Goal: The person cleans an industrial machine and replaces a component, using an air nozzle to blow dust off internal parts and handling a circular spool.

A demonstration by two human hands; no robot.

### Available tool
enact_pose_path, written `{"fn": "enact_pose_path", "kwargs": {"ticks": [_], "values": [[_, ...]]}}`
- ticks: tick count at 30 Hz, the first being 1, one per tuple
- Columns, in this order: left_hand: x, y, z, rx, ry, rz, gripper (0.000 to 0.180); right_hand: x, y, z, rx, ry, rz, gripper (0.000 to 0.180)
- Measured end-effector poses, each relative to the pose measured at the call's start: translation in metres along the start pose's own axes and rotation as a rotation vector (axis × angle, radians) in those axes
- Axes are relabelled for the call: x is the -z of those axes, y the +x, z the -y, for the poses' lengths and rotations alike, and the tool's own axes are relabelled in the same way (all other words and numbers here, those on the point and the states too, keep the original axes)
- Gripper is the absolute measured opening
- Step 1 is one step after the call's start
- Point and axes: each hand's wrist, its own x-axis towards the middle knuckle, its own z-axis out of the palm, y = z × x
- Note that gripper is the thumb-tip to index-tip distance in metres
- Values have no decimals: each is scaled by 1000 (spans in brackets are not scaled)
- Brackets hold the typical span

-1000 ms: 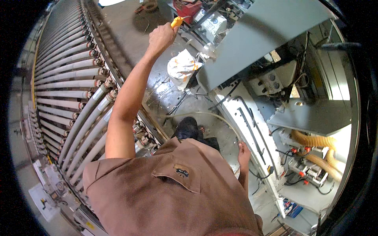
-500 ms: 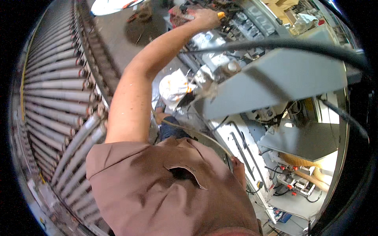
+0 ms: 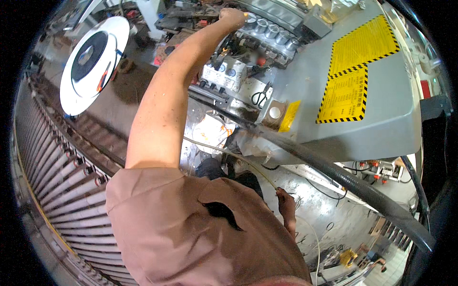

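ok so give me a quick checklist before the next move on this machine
1. Left hand grip on the yellow-tipped tool: ok, fist closed round it, up by the row of metal cylinders.
2. Tool tip seated: cannot tell, the hand hides it.
3. Right hand away from the work: ok, low beside the torso, by the thin pale tube; whether it grips the tube, cannot tell.
4. Thick black hose clear of the raised arm: ok, it runs under the grey cover.
5. Loose items put away: not ok, black scissors lie on the machine.
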Motion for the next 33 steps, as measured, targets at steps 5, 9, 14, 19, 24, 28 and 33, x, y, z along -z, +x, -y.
{"fn": "enact_pose_path", "kwargs": {"ticks": [5, 9, 14, 19, 24, 28, 33], "values": [[19, 37, -7, -61, 28, -101, 30, -16, 10, 32, -82, -43, 98, 33], [36, 36, -33, -235, 76, -116, 30, -36, 29, 53, -53, 26, 39, 30], [58, 76, -61, -289, -45, 6, 36, -23, 61, 122, -128, -10, 37, 30], [75, 71, -109, -621, 92, -48, 30, -68, 94, 185, -196, 8, -135, 23], [41, 121, -108, -723, 35, -32, 33, -105, 73, 262, -333, 20, -309, 26], [42, 95, -136, -842, -71, -2, 35, -121, 61, 309, -554, -39, -336, 25], [37, 101, -127, -839, -43, -19, 44, -130, 74, 354, -573, 58, -484, 33]]}}
